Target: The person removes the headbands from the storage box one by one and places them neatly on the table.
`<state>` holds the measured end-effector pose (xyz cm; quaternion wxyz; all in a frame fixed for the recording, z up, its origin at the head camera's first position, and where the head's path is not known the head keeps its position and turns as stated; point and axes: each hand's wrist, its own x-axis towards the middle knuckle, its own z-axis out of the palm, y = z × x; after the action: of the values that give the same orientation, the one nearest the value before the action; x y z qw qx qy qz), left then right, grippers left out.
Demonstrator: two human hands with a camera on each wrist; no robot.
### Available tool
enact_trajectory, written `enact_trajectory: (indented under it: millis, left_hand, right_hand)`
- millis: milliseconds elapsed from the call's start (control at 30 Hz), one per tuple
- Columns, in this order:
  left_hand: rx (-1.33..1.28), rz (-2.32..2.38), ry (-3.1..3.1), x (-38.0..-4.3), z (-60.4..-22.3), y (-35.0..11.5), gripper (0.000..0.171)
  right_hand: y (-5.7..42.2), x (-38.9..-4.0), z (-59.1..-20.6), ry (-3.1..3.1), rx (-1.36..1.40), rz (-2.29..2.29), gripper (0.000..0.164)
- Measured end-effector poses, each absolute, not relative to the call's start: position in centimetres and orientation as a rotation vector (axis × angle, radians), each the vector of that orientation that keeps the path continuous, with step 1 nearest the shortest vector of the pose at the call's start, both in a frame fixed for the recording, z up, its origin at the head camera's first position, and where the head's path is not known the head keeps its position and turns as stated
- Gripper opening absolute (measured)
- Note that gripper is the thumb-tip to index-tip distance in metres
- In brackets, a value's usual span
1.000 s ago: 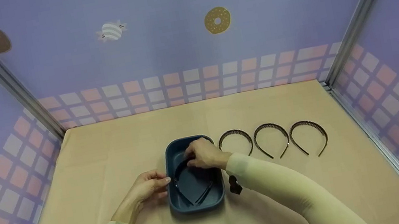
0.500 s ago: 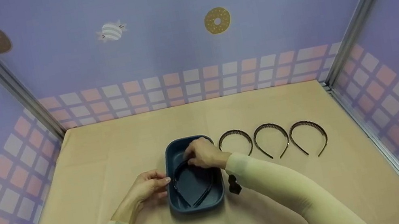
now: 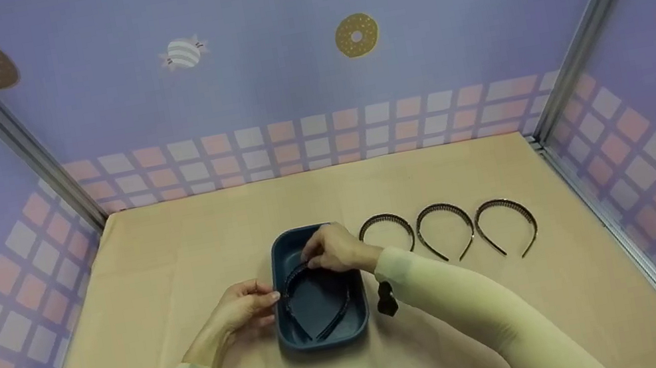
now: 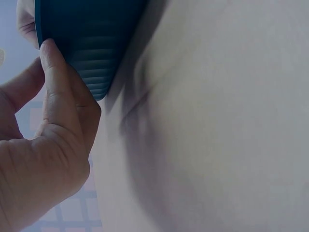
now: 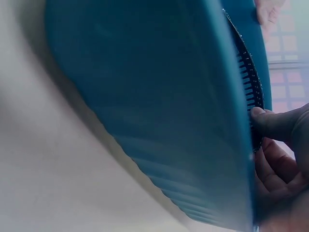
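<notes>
A dark blue rectangular box (image 3: 327, 339) stands on the cloth-covered table, seen from outside in both wrist views. Inside it a black toothed headband (image 3: 293, 318) lies with its ends towards the person; whether others lie under it is unclear. My right hand (image 3: 336, 248) reaches over the box and pinches the headband's curved top; the right wrist view shows the thumb against the teeth of the headband (image 5: 248, 79). At the box's left side my left hand (image 3: 248, 306) holds the rim between thumb and fingers, as the left hand (image 4: 53, 130) shows in its wrist view.
Right of the box, three more toothed headbands lie in a row: a near one (image 3: 406, 224), a middle one (image 3: 443, 207) and a far one (image 3: 510, 203). Patterned purple walls (image 3: 283, 84) with metal corner posts (image 3: 597, 8) enclose the table (image 3: 187, 229) at back and sides.
The headband in the box has shifted slightly left, its ends moving a little towards the near wall. My right hand has risen slightly with its grip on it. The left hand stays put.
</notes>
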<state>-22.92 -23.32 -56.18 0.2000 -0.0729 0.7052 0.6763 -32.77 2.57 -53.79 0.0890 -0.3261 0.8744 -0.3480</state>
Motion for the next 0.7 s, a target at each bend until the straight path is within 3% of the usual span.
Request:
enact_trajectory:
  millis: [700]
  left_hand:
    - [-0.184, 1.898, 1.973, -22.8, -56.2, -23.2, 0.011]
  right_hand:
    - [4.5, -34.2, -51.8, 2.505, -0.923, -1.217, 0.012]
